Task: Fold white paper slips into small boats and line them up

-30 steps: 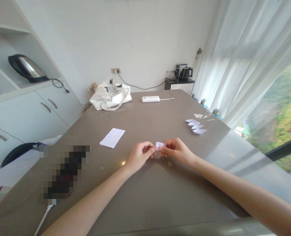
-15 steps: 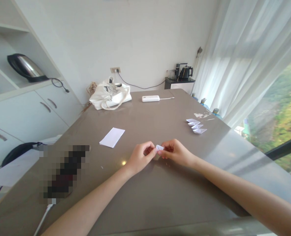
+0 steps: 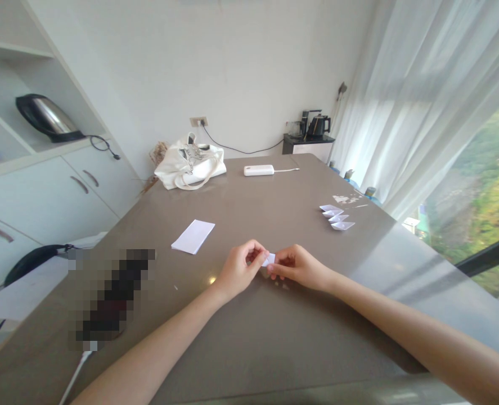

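Note:
Between my two hands, a little above the brown table [image 3: 232, 349], is a small folded piece of white paper [image 3: 269, 259]. My left hand [image 3: 244, 269] pinches its left side between thumb and fingers. On the other side, my right hand [image 3: 300, 266] grips it with thumb and fingertips; the fingers partly cover it. Several white folded paper boats [image 3: 337, 218] stand in a row to the right, beyond my right hand. A stack of white paper sheets [image 3: 193, 237] lies to the left, past my left hand.
A pixelated dark object [image 3: 114, 298] with a white cable [image 3: 75, 376] lies at the left. Farther back are a white bag [image 3: 192, 163] and a white power bank [image 3: 258, 170]. Paper scraps [image 3: 345, 199] lie near the right edge, beside the curtain [image 3: 384, 112].
The folded paper has turned and shifted slightly left and down between my fingers. My right hand has changed its hold on it. The boats and the stack stay in place.

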The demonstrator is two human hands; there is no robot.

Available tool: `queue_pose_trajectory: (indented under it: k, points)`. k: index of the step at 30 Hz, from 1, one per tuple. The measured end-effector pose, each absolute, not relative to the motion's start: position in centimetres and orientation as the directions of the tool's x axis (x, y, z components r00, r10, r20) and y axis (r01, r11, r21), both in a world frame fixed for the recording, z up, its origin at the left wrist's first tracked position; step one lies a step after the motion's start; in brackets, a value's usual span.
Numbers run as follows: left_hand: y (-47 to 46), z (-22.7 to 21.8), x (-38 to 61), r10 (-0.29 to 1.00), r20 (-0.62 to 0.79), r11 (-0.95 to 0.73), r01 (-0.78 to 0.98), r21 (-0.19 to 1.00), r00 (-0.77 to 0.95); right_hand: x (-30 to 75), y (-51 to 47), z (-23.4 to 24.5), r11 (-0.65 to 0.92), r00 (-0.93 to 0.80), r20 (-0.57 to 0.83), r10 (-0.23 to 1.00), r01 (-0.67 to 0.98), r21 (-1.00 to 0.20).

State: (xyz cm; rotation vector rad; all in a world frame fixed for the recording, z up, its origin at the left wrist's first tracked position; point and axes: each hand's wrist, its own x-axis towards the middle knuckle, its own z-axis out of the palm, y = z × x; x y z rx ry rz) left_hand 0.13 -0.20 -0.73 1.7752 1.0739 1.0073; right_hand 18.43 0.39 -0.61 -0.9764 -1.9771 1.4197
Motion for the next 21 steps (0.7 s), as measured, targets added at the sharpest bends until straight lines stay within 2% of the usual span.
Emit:
queue_pose_trajectory:
  k: [6, 9, 13, 16, 21]
  points:
    - [-0.12, -0.96, 0.22, 0.917, 0.136, -0.223, 0.202, 0.954, 0.374, 18.53, 0.45, -0.64, 0.171, -0.602, 0.016, 0.798, 0.201, -0.964]
    - [-0.24, -0.86, 0.13, 0.887, 0.141, -0.277, 0.262, 0.924, 0.44, 18.7, 0.63, -0.73, 0.179, -0.588, 0.049, 0.808, 0.165, -0.97]
    - [-0.34, -0.6, 0.07, 0.883, 0.191, -0.358, 0.352, 0.865, 0.429, 18.64, 0.73, -0.83, 0.133, -0.597, 0.024, 0.802, 0.139, -0.981]
    - [-0.39, -0.35, 0.02, 0.888, 0.206, -0.37, 0.372, 0.851, 0.411, 18.46, 0.7, -0.75, 0.107, -0.604, -0.005, 0.797, 0.151, -0.983]
    - [-0.58, -0.06, -0.13, 0.895, 0.195, -0.351, 0.363, 0.863, 0.402, 18.51, 0.67, -0.47, 0.17, -0.566, 0.034, 0.824, 0.189, -0.967]
